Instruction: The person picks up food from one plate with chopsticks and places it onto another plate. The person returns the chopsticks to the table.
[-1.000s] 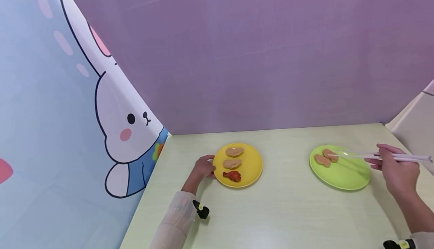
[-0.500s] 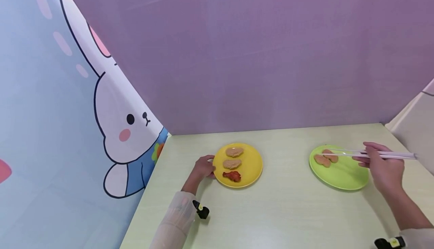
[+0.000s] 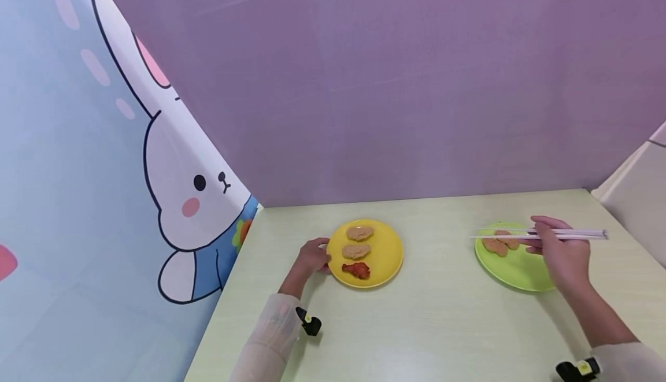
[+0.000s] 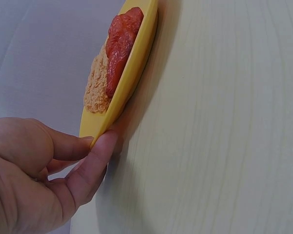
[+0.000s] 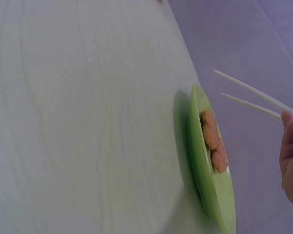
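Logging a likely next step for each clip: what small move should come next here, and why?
Probably ease the chopsticks in the right hand left toward the yellow plate: their tips hold nothing and, in the head view, reach past the left edge of the green plate, while the left hand pinches the yellow plate's rim.

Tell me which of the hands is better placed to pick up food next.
Likely the right hand: it holds the chopsticks, which grip nothing and have their tips apart. The left hand pinches the yellow plate by its rim.
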Demonstrator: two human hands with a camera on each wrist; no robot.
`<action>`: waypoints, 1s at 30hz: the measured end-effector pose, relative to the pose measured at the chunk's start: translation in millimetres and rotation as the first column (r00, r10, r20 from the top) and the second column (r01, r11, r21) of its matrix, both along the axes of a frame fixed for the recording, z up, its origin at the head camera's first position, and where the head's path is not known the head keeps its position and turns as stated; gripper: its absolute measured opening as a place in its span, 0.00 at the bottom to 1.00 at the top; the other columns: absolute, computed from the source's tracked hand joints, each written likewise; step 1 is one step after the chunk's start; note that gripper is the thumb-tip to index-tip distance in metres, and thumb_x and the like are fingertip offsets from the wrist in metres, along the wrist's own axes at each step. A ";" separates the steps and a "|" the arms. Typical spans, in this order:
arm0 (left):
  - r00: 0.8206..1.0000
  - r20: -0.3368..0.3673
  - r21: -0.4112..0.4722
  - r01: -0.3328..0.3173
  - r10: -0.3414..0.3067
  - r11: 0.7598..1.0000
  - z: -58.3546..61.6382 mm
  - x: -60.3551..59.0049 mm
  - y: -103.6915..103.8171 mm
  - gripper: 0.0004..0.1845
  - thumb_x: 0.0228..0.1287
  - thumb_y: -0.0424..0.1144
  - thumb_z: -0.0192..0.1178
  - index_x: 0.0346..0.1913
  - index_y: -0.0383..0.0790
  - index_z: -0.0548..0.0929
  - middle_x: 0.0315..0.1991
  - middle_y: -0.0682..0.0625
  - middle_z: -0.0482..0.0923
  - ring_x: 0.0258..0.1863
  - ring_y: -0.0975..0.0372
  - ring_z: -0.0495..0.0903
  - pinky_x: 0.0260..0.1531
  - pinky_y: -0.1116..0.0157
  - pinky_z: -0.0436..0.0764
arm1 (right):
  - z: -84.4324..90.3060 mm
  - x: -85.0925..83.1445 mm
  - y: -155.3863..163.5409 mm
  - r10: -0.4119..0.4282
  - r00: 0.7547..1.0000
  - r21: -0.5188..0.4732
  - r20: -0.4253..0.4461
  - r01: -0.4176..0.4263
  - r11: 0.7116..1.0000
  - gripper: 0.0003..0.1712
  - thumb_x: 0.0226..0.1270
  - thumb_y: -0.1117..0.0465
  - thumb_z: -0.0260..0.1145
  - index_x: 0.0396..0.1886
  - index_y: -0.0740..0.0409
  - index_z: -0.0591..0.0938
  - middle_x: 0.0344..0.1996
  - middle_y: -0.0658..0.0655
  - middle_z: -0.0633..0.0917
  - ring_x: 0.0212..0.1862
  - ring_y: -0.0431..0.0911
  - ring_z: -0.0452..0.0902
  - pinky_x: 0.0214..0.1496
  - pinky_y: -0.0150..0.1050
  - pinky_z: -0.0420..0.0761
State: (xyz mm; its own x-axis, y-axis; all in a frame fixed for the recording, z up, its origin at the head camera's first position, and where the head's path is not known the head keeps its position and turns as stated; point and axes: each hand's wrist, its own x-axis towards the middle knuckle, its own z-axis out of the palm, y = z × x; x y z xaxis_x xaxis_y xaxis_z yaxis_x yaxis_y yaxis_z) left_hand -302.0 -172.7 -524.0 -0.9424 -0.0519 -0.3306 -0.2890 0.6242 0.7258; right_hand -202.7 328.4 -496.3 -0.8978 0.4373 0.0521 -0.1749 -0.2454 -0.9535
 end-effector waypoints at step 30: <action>1.000 0.012 -0.007 -0.004 0.004 1.000 -3.9 -4.2 3.3 0.29 0.64 0.26 0.62 0.68 0.43 0.77 0.48 0.41 0.85 0.26 0.63 0.86 0.24 0.68 0.87 | -16.0 -21.5 -69.8 0.186 0.982 0.146 0.030 -0.189 0.971 0.09 0.76 0.60 0.62 0.43 0.43 0.87 0.27 0.44 0.90 0.27 0.39 0.89 0.25 0.30 0.86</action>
State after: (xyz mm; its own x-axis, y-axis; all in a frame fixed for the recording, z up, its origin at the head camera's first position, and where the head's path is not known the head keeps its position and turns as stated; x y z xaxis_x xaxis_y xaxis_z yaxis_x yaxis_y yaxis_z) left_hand -306.2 -169.4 -527.9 -0.9380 -0.0580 -0.3419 -0.3005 0.6280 0.7179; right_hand -224.2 258.6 -512.3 -0.9642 0.2498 0.0886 -0.1237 -0.1287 -0.9839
